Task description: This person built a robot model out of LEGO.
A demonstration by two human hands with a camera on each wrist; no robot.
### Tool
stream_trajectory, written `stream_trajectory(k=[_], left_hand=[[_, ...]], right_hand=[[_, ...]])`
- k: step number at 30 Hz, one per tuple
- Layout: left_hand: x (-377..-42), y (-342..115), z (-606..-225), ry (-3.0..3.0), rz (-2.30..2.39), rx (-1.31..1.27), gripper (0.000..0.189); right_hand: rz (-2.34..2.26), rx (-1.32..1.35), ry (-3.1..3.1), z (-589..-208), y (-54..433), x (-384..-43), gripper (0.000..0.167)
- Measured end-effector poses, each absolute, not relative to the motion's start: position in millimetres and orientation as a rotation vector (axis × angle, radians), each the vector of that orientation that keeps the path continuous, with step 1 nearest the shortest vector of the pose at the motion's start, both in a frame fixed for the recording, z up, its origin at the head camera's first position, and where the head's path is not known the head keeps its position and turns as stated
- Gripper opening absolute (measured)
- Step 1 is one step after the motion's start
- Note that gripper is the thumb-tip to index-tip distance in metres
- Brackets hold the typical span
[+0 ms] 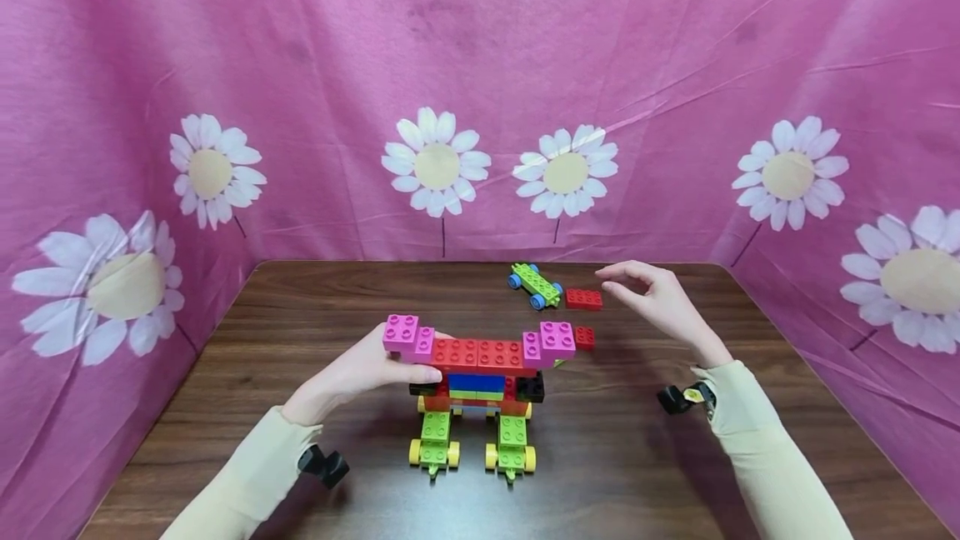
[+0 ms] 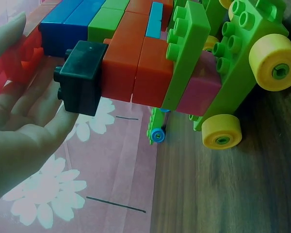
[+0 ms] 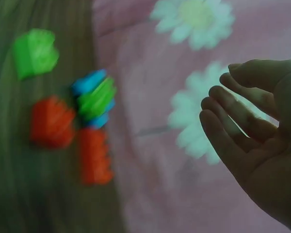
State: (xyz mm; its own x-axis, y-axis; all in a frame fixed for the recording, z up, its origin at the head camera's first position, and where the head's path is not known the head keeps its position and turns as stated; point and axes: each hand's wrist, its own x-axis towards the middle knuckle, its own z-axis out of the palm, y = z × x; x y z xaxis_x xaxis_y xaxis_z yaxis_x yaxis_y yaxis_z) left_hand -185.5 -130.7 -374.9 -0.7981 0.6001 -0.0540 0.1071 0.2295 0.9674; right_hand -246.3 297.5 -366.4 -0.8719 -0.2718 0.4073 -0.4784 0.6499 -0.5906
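Note:
A tall model of toy building bricks (image 1: 477, 352) stands on the table, on lime-green wheeled bases (image 1: 512, 440) with yellow wheels. Red bricks run along its top, with pink bricks (image 1: 557, 340) at both ends. My left hand (image 1: 367, 369) grips the model's upper left side, thumb in front and fingers behind, just above a black brick (image 2: 80, 77) in the left wrist view. My right hand (image 1: 660, 298) is raised at the back right with fingers loosely bent and nothing in them. Nearest to it lies a red brick (image 1: 584, 299).
A green car base (image 1: 536, 283) with blue wheels sits at the back beside that red brick. Closer in lies a smaller red brick (image 1: 584, 337). A green brick (image 3: 35, 54) shows in the right wrist view, mostly hidden behind the model from the head. Pink daisy-print cloth (image 1: 495, 40) surrounds the table.

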Motion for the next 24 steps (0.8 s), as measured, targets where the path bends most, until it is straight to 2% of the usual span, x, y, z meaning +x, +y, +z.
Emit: stream_trajectory(k=[10, 17, 24], left_hand=[[-179, -125, -376, 2.072, 1.586, 0.661, 0.049], [-174, -122, -375, 2.079, 1.563, 0.654, 0.049], [-172, -121, -375, 2.097, 1.559, 0.625, 0.052]], right_hand=[[0.935, 0.398, -2.840, -433, 317, -306, 0.033], [0.867, 0.380, -2.920, -449, 313, -321, 0.040], [0.795, 0.458, -2.888, -451, 312, -322, 0.034]])
